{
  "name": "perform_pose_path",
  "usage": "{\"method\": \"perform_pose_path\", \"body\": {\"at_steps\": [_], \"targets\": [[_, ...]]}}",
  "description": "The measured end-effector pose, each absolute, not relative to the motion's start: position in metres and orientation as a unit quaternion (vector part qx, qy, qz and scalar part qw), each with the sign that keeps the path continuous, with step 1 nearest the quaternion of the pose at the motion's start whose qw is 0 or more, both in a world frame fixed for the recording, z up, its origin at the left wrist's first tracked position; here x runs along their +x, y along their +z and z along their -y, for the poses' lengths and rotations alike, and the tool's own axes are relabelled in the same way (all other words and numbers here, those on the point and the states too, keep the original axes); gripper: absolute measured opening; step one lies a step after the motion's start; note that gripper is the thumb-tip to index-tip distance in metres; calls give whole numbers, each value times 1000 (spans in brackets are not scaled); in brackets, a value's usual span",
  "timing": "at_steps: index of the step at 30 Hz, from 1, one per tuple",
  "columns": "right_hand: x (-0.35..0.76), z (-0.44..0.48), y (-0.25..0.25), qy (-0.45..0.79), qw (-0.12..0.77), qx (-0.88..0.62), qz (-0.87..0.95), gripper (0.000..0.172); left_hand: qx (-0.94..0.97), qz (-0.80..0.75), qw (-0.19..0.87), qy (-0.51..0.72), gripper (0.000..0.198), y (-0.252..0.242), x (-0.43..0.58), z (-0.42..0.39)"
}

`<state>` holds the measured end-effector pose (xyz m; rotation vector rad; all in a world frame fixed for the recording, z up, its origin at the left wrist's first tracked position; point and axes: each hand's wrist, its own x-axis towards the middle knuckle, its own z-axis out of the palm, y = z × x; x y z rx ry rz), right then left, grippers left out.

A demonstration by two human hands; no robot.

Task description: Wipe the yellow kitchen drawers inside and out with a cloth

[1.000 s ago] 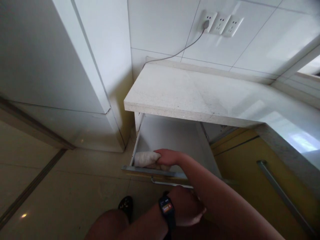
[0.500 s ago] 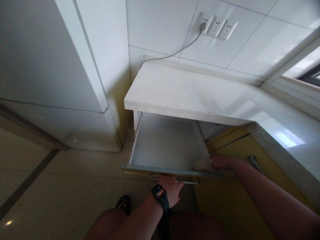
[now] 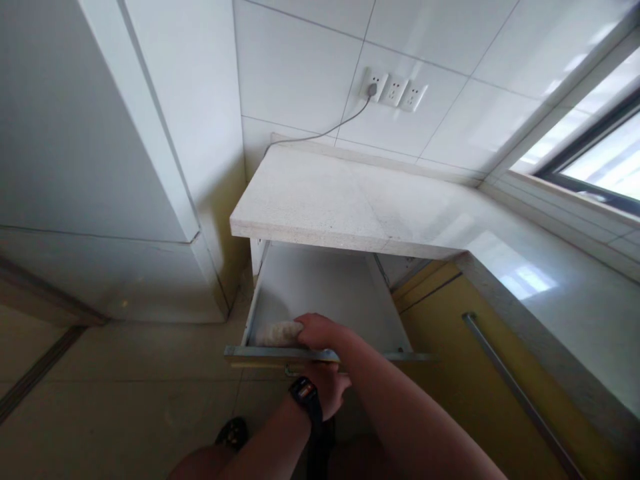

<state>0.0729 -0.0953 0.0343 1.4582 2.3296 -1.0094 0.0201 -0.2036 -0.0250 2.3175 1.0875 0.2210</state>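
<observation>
A pale drawer [image 3: 320, 287] stands pulled out beneath the counter, with a yellow front and a metal-edged top rim. Inside it, at the front left corner, my right hand [image 3: 317, 331] is closed on a whitish cloth [image 3: 281, 334], pressed to the drawer floor just behind the front panel. My left hand [image 3: 327, 387], below a dark smartwatch [image 3: 303, 391], is at the drawer front, wrapped around the bar handle [image 3: 293, 370]. My right forearm crosses over the front rim and partly hides the left hand's fingers.
Above the drawer runs a white stone counter [image 3: 310, 193]. A cable [image 3: 320, 137] leads from a wall socket [image 3: 376, 83] down behind its left end. A tall pale cabinet or appliance [image 3: 100, 133] stands left. Right is a yellow cupboard door [image 3: 445, 373] with a long handle [image 3: 515, 390].
My right hand has swept the cloth from the drawer's front right corner to its front left. My left hand has stayed at the handle. The view has turned slightly to the right.
</observation>
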Motion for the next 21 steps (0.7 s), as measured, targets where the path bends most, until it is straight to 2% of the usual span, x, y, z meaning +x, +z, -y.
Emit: {"method": "perform_pose_path", "body": {"at_steps": [5, 8, 10, 13, 15, 18, 20, 21], "targets": [[100, 98, 65, -376, 74, 514, -768, 32, 877, -382, 285, 68, 53, -26, 11, 202], [148, 106, 99, -430, 19, 541, -723, 32, 881, -367, 291, 72, 64, -26, 11, 201], [184, 117, 128, -484, -56, 547, -681, 33, 879, -370, 295, 65, 68, -28, 13, 201], [240, 134, 183, -514, -222, 568, -603, 46, 876, -371, 306, 34, 66, -28, 16, 199], [282, 142, 224, -432, -320, 644, -544, 54, 878, -363, 311, 16, 64, -26, 18, 199], [356, 151, 282, -173, -459, 731, -474, 68, 882, -358, 306, 3, 64, -22, 19, 200], [411, 158, 308, 47, -452, 766, -455, 74, 885, -357, 300, 0, 66, -20, 19, 201], [437, 161, 314, 133, -415, 772, -463, 77, 886, -356, 298, 0, 67, -19, 18, 201]]}}
